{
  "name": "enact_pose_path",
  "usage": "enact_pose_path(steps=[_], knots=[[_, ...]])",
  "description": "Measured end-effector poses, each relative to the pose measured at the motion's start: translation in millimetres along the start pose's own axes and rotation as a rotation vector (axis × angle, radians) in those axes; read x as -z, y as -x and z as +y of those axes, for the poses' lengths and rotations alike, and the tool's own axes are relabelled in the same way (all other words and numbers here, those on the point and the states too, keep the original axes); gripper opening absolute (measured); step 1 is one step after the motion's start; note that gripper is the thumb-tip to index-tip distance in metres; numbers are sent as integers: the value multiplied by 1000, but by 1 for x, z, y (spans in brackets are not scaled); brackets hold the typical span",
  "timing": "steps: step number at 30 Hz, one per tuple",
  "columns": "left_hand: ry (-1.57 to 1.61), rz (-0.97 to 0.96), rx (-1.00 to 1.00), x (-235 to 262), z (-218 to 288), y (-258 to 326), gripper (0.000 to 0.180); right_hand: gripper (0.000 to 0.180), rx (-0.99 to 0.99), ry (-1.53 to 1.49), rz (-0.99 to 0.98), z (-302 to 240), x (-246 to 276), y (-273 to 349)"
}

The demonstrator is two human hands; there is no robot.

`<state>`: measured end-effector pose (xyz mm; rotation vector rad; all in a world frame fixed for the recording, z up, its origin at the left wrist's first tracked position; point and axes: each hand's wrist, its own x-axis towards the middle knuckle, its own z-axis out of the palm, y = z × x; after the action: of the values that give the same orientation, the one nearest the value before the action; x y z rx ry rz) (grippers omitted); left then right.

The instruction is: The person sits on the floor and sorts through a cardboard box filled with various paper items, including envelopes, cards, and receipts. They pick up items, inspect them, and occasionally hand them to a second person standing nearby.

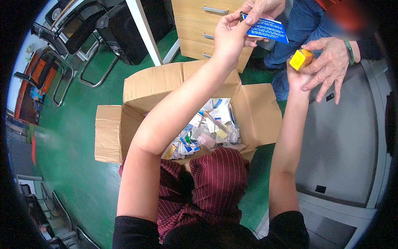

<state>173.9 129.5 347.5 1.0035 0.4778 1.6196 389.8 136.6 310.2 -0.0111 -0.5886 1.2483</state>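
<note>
At the upper right, my left hand [229, 37] pinches the near end of a blue printed card [269, 31] with white text and a white layer beneath it. Another person's hand [265, 9] grips the same card from the far side. My right hand [299, 78] is closed on a small yellow box [299, 59], most of its fingers hidden. The person's other hand [329, 62], wearing a green bangle, spreads over my right hand and touches the box.
Below my left arm, an open cardboard box [259, 112] holds many cards and clear plastic bags. Wooden drawers [192, 25] stand beyond it. A grey cabinet [340, 137] is at the right, black chairs [78, 33] at the far left. The person sits close, in blue jeans.
</note>
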Motion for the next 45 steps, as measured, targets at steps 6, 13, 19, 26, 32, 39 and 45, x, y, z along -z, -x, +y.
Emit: enact_pose_path(steps=[6,13,19,26,32,39,45], knots=[[-51,-37,47,8,8,-2,38,45,-362,-111,-484,3,-1,-6],[-127,-115,99,8,43,-11,39,61,-228,-79,-148,11,-40,21],[-452,-217,-212,-3,76,13,52,38,-177,-189,107,18,-55,43],[-760,-303,-38,49,88,63,55,19,-161,-253,-37,18,-36,39],[-1116,-536,354,127,109,120,37,9,-78,94,71,26,-26,37],[-1074,-103,580,159,127,207,29,10,91,727,-178,60,-38,-35],[-1173,-54,604,161,140,210,30,21,808,1707,-356,98,-50,-165]])
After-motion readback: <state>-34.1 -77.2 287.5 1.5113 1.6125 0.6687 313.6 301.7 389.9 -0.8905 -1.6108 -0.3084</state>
